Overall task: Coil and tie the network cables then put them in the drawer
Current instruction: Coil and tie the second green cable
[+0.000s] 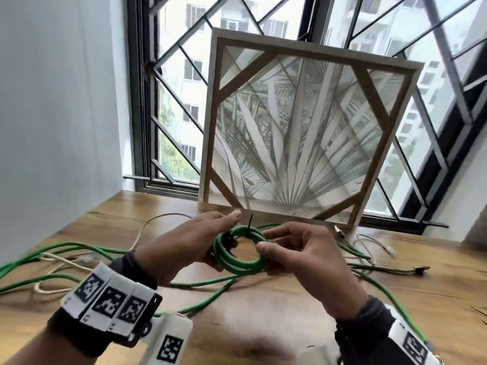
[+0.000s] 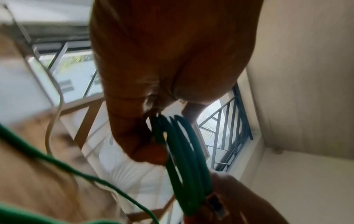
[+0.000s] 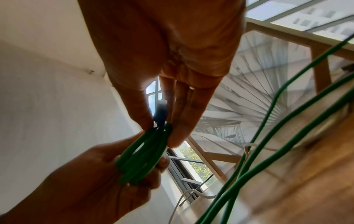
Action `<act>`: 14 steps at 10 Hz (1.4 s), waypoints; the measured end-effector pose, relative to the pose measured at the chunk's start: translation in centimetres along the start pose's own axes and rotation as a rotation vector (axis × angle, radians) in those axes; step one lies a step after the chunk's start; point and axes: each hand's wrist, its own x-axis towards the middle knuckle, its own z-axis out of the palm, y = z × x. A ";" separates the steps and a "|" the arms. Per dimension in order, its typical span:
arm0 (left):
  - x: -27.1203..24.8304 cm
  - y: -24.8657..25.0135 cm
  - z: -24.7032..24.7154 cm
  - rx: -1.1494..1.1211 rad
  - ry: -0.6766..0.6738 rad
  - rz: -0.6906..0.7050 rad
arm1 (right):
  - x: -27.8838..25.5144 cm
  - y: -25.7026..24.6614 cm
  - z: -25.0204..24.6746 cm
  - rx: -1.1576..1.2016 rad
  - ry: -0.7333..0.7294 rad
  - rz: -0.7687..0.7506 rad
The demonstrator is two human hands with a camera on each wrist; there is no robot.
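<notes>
A green network cable coil (image 1: 237, 267) hangs just above the wooden table (image 1: 263, 317), held between both hands. My left hand (image 1: 200, 238) grips its left side, thumb on top and fingers underneath. My right hand (image 1: 271, 246) pinches the right side between thumb and fingers. A thin black tie (image 1: 249, 224) sticks up from the top of the coil. In the left wrist view the coil (image 2: 184, 159) runs from my left hand (image 2: 149, 136) down to a plug (image 2: 216, 207). In the right wrist view my right hand (image 3: 162, 121) pinches the coil (image 3: 141, 157), whose lower end my left hand (image 3: 95, 174) holds.
Loose green cables (image 1: 66, 246) and white cables (image 1: 147, 227) sprawl over the table on both sides of my hands. A cable plug (image 1: 420, 270) lies at the right. A framed palm-leaf picture (image 1: 303, 133) leans against the barred window behind. No drawer is in view.
</notes>
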 end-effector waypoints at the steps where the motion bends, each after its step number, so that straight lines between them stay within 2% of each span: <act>1: -0.3 0.2 -0.7 0.319 0.049 0.038 | 1.2 -0.2 -1.2 0.024 0.091 0.110; 2: -0.5 -0.1 -0.9 0.764 0.116 0.074 | 4.0 -0.6 -2.8 -0.001 0.198 0.171; 3: -0.6 -0.7 -0.6 1.040 0.018 0.061 | 8.4 -1.4 -3.8 -0.161 0.240 0.183; 4: -0.7 -0.9 -0.1 1.088 -0.090 0.035 | 13.6 -1.8 -4.6 -0.376 0.266 0.189; 5: -0.7 -1.1 -0.1 1.115 -0.079 0.055 | 17.6 -0.8 -5.5 -0.603 0.257 0.292; 6: -0.6 -1.3 0.0 1.142 -0.062 0.078 | 20.0 2.1 -6.9 -0.703 0.205 0.425; 7: -0.4 -1.3 -0.1 1.144 -0.060 0.072 | 20.8 4.3 -8.4 -0.747 0.122 0.520; 8: -0.3 -1.3 0.0 1.145 -0.076 0.067 | 21.5 6.6 -9.6 -0.858 0.068 0.547; 9: -0.3 -1.3 -0.1 1.132 -0.081 0.060 | 21.2 7.4 -9.5 -0.971 0.074 0.531; 10: -0.4 -1.2 -0.1 1.124 -0.088 0.044 | 21.0 8.2 -10.7 -1.060 0.075 0.619; 11: -0.4 -1.3 -0.2 1.109 -0.092 0.029 | 20.9 8.4 -11.0 -1.055 0.086 0.613; 12: -0.1 -1.4 -0.4 1.079 -0.082 0.016 | 20.2 6.7 -11.3 -0.859 0.045 0.588; 13: 0.2 -1.7 -0.6 1.046 -0.074 0.022 | 19.4 3.1 -13.2 -0.803 0.121 0.519; 14: 0.3 -1.6 -0.6 1.018 -0.025 0.044 | 17.9 -1.0 -15.6 -0.759 0.078 0.437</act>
